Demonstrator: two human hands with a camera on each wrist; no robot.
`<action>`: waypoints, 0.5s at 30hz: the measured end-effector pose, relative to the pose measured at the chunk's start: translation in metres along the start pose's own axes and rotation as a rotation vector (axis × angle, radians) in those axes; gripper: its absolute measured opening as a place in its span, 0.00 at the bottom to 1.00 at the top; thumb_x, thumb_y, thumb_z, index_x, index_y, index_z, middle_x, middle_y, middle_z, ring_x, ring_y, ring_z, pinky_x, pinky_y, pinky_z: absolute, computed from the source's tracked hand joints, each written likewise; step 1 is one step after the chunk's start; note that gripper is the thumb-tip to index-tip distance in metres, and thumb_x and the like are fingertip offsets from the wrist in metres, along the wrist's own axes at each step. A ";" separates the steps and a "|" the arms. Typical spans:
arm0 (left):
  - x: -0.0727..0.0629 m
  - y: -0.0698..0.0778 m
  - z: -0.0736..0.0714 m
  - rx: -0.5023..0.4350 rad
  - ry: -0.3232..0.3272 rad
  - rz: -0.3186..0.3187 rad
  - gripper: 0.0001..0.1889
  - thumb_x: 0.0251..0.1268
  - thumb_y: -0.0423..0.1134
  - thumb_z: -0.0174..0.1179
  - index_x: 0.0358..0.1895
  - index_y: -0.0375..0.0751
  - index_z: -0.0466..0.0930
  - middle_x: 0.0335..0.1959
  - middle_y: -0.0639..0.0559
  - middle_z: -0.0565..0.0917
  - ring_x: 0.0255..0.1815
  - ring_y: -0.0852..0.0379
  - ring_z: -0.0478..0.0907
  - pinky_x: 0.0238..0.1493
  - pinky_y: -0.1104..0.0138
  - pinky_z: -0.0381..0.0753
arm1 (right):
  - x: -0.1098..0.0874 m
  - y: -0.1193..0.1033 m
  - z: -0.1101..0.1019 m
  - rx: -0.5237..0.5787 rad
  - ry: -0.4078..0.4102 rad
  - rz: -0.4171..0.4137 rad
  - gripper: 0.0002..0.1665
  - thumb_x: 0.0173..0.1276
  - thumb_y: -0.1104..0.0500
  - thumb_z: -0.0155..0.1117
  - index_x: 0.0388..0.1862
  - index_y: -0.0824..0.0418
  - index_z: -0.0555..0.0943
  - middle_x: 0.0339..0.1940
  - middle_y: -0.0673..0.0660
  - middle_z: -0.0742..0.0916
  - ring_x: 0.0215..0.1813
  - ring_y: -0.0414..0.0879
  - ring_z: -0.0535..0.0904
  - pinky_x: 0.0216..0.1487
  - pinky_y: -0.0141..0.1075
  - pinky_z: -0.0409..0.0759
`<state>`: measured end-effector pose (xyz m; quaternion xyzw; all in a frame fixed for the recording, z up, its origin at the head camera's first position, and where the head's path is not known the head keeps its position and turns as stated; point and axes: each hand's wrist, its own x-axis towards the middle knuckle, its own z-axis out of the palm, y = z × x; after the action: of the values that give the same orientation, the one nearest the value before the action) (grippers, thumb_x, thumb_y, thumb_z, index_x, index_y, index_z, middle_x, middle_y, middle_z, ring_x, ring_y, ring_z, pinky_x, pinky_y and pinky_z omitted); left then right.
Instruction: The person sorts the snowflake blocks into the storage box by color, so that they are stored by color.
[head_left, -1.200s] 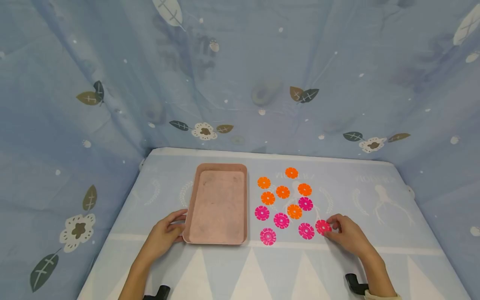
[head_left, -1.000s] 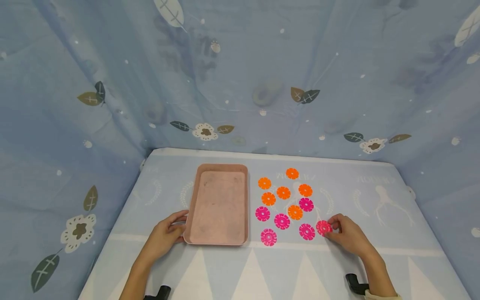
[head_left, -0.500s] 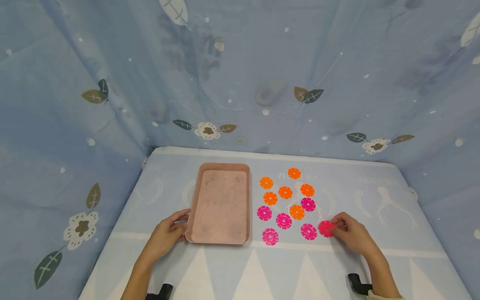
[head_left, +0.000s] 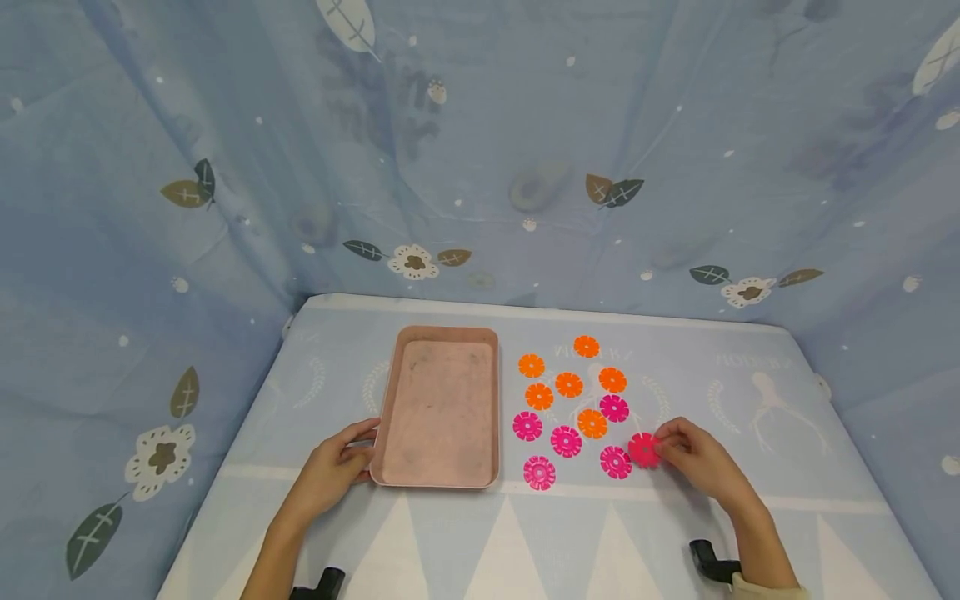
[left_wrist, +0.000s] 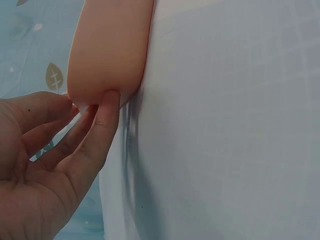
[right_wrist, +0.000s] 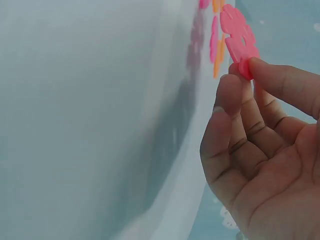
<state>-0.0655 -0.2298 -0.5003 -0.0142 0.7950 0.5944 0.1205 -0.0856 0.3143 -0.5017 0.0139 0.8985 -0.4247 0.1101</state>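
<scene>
My right hand (head_left: pixel 693 458) pinches a pink notched snowflake building disc (head_left: pixel 643 450) between thumb and fingers, at the right end of a group of such discs. In the right wrist view the disc (right_wrist: pixel 239 31) stands raised off the cloth, its near edge in the fingertips. Left of the group lies a shallow pinkish-brown rectangular tray (head_left: pixel 495 400). My left hand (head_left: pixel 333 467) holds its left side near the front corner. The left wrist view shows fingertips pressed on the outer wall of the tray (left_wrist: pixel 107 50).
Several orange discs (head_left: pixel 568 384) lie flat at the back of the group, and several magenta discs (head_left: pixel 566 442) mostly in front. A pale blue patterned cloth (head_left: pixel 757 467) covers the table. Blue printed curtains (head_left: pixel 480 150) rise behind and at both sides.
My right hand first draws the pink disc slightly to the right, then lifts it off the cloth and a little to the left. The left hand and tray stay put.
</scene>
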 end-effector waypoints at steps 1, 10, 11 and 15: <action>0.000 0.000 0.000 -0.002 0.000 0.000 0.24 0.74 0.28 0.54 0.72 0.36 0.69 0.65 0.33 0.74 0.56 0.42 0.80 0.41 0.63 0.87 | 0.002 -0.002 0.001 0.019 0.000 -0.006 0.12 0.71 0.64 0.65 0.49 0.67 0.76 0.34 0.57 0.82 0.36 0.50 0.78 0.36 0.32 0.81; 0.001 0.000 0.001 0.010 0.006 0.000 0.24 0.74 0.27 0.54 0.71 0.36 0.69 0.65 0.33 0.74 0.56 0.42 0.80 0.41 0.63 0.87 | 0.021 -0.026 0.010 0.165 -0.023 -0.047 0.13 0.73 0.64 0.63 0.50 0.70 0.74 0.35 0.60 0.81 0.38 0.57 0.80 0.41 0.35 0.84; 0.001 0.000 0.001 0.012 0.007 0.002 0.24 0.74 0.27 0.54 0.71 0.36 0.69 0.64 0.33 0.74 0.56 0.42 0.80 0.41 0.63 0.87 | 0.023 -0.030 0.012 0.173 -0.027 -0.048 0.13 0.73 0.63 0.62 0.50 0.70 0.74 0.35 0.60 0.81 0.38 0.56 0.80 0.41 0.34 0.84; 0.000 0.001 0.001 0.018 0.008 0.007 0.24 0.74 0.27 0.54 0.71 0.36 0.69 0.64 0.33 0.74 0.56 0.42 0.80 0.41 0.64 0.87 | 0.034 -0.044 0.018 0.209 -0.037 -0.054 0.14 0.74 0.63 0.62 0.52 0.71 0.73 0.36 0.61 0.82 0.39 0.57 0.80 0.42 0.35 0.84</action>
<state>-0.0657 -0.2291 -0.4999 -0.0127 0.8007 0.5877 0.1156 -0.1204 0.2700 -0.4868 -0.0069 0.8471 -0.5192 0.1131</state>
